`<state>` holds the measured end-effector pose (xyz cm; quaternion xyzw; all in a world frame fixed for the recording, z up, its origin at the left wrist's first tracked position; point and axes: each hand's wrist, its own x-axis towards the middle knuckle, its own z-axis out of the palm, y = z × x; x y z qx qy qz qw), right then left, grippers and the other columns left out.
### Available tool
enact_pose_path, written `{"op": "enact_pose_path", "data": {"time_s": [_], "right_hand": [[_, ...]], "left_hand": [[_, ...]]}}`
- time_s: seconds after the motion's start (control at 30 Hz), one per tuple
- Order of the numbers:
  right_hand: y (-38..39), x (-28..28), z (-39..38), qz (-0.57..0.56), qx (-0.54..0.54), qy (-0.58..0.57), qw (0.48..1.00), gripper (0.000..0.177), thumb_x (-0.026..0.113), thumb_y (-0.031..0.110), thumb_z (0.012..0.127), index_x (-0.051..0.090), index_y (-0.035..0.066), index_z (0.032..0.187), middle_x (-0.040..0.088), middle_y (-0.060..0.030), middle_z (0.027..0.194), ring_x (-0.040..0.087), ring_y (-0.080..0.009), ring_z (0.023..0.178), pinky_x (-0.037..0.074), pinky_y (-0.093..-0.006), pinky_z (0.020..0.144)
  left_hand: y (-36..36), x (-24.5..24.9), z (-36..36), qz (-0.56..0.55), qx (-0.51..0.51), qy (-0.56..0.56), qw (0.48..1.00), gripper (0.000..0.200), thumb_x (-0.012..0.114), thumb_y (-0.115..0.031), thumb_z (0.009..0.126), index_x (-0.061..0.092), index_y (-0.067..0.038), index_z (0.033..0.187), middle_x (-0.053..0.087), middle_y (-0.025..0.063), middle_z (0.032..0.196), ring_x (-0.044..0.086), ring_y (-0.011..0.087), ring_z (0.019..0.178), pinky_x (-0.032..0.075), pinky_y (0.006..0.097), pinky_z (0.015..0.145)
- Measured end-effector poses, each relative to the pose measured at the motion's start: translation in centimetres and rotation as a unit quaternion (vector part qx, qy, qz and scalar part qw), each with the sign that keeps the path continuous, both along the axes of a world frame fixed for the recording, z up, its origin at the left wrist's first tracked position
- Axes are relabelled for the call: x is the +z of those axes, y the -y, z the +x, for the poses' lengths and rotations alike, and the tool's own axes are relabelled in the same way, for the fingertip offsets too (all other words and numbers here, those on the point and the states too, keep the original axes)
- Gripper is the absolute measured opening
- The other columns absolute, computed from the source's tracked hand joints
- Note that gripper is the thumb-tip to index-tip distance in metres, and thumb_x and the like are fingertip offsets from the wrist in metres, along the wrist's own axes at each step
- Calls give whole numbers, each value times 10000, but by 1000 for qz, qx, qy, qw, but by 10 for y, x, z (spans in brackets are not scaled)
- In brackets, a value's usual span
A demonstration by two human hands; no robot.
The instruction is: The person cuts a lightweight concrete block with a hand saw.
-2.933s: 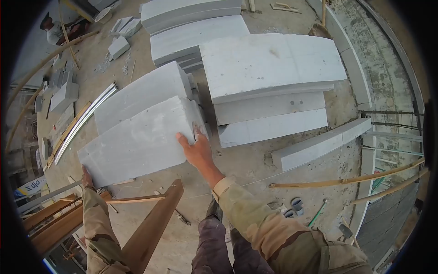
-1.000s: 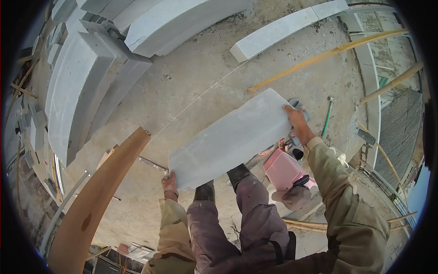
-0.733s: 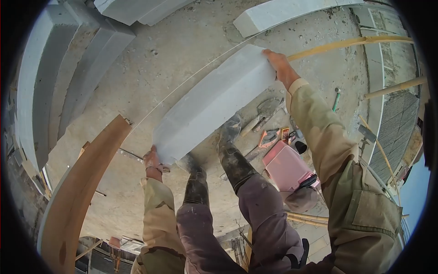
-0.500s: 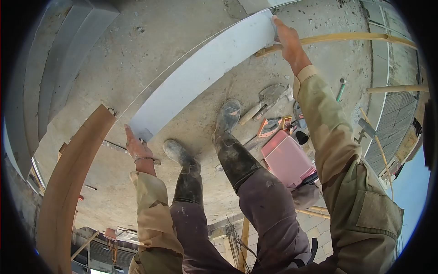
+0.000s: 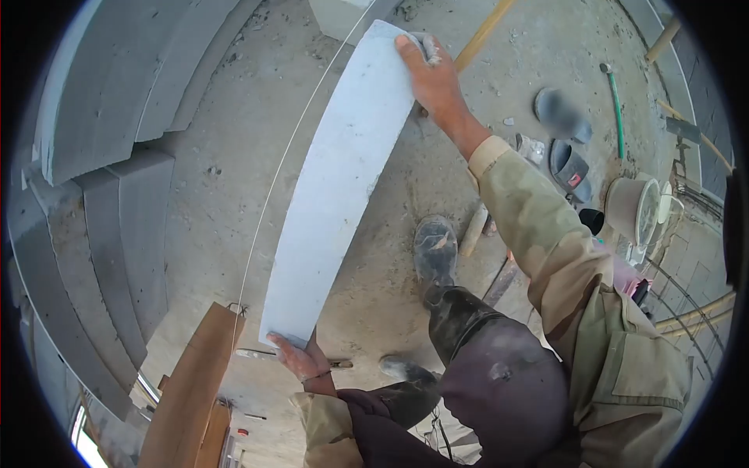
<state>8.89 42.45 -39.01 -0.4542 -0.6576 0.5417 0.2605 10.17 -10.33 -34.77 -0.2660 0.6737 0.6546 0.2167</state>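
Note:
A long, pale lightweight concrete block (image 5: 339,171) spans the middle of the view, held at both ends above the concrete floor. My right hand (image 5: 437,82) is closed over its far upper end, with the thumb on the top face and whitish dust on the fingers. At the near lower end, my left hand (image 5: 303,360) grips the block, its thumb on the face and the other fingers mostly hidden beneath. A taut white string (image 5: 282,160) runs close along the block's left side. Near my left hand, a thin tool with a wooden handle (image 5: 341,364) lies on the floor.
Stacked grey blocks (image 5: 109,86) stand at the left. A wooden board (image 5: 183,390) rises at the lower left, by the string's end. Sandals (image 5: 569,169), a green-handled hammer (image 5: 615,113) and a bucket (image 5: 633,209) are at the right. My boot (image 5: 435,249) stands beside the block.
The block has swung from a shallow slant to a steeper one, still in both hands. My view has turned and shifted; the stacked blocks fill more of the left side.

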Motion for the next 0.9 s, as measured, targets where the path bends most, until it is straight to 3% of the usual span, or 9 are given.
{"op": "enact_pose_path", "data": {"time_s": [0.17,0.37,0.57,0.63,0.7,0.73,0.77,0.87,0.9], "right_hand": [[6,-4,-17,-45,-75,-44,995,789,698,547,946,582,-79,1412,652,-283,1355,651,-376,1248,496,-443,1076],[6,14,-27,39,-102,53,993,845,669,566,947,551,-113,1437,623,-301,1409,627,-420,1306,506,-446,1107],[-16,1,-55,2,-72,118,990,808,704,535,944,574,-109,1415,623,-304,1403,652,-402,1260,532,-451,1052],[-59,-73,-63,248,19,253,935,777,502,693,997,601,61,1440,629,-315,1389,618,-488,1269,471,-466,1127],[-64,-75,-42,344,74,267,897,715,461,598,1046,592,-5,1407,617,-321,1397,600,-506,1271,469,-462,1122],[-37,-28,-28,161,9,185,969,728,524,549,1043,569,-84,1400,593,-364,1406,593,-513,1287,463,-488,1129],[-16,-21,-24,-44,-69,-38,996,786,750,504,939,606,-145,1356,669,-269,1326,688,-347,1153,548,-436,973],[-7,-21,-7,-101,-44,-171,979,589,743,371,1002,649,-148,1263,719,-184,1193,711,-238,1041,563,-384,896],[-1,-13,-6,-98,-69,-162,980,574,729,341,1022,622,-151,1299,704,-170,1224,704,-236,1063,563,-378,919]], "left_hand": [[-9,-8,1,57,-8,-36,998,895,572,-675,1016,312,-81,1634,355,186,1641,406,424,1447,457,695,1078],[-1,-19,-30,66,38,-21,997,842,576,-643,1027,326,-122,1639,357,172,1650,405,489,1439,418,813,1022],[-6,2,-43,3,55,-8,998,901,626,-624,1012,324,-26,1614,385,235,1613,445,541,1407,454,832,939],[-6,1,-43,1,52,-15,999,909,632,-628,1007,331,-14,1605,417,243,1587,484,540,1371,474,819,919],[-6,-1,-37,-11,74,-19,997,916,637,-633,1001,339,-1,1595,449,252,1561,523,539,1335,494,806,899],[-10,-1,-35,-19,67,-29,997,896,657,-625,994,379,15,1556,499,245,1503,572,506,1283,529,749,883],[-9,-1,-34,-32,64,-40,997,878,676,-618,987,418,32,1518,549,237,1445,622,474,1231,564,692,868],[-2,-11,-32,-22,82,-69,994,803,690,-580,997,466,29,1471,608,196,1355,665,393,1164,584,609,853],[-6,-10,-30,2,92,-78,993,681,700,-493,1019,529,33,1417,643,148,1280,667,293,1110,583,493,864]]}}
